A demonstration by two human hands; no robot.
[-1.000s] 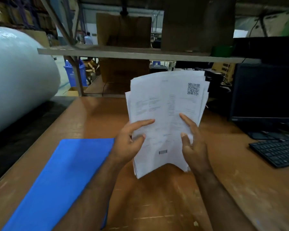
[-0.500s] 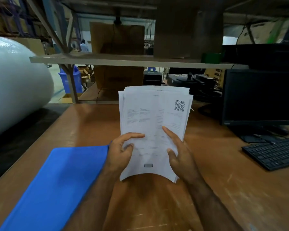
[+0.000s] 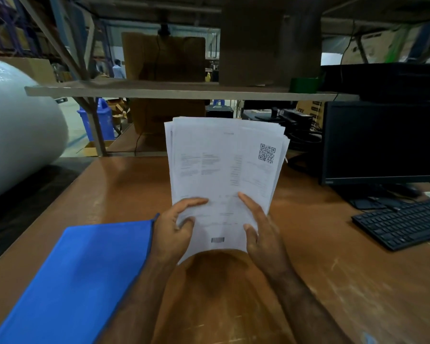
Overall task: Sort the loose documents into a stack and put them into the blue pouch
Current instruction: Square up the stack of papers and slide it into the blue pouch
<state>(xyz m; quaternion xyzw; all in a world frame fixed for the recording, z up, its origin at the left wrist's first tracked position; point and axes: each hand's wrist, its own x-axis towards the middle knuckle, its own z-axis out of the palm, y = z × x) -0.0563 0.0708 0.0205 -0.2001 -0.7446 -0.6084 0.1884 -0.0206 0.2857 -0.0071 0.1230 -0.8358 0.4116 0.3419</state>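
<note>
A stack of white printed documents stands nearly upright above the wooden table, with a QR code at the top right of the front sheet. My left hand grips the stack's lower left edge and my right hand grips its lower right edge. The sheets' top edges are slightly uneven. The blue pouch lies flat on the table to the left, beside my left forearm.
A black monitor and a black keyboard stand at the right. A large white roll lies at the left. A shelf board with cardboard boxes runs across the back, above the table.
The fanned, tilted stack has been squared up and turned more upright. Both hands stayed on its lower edges.
</note>
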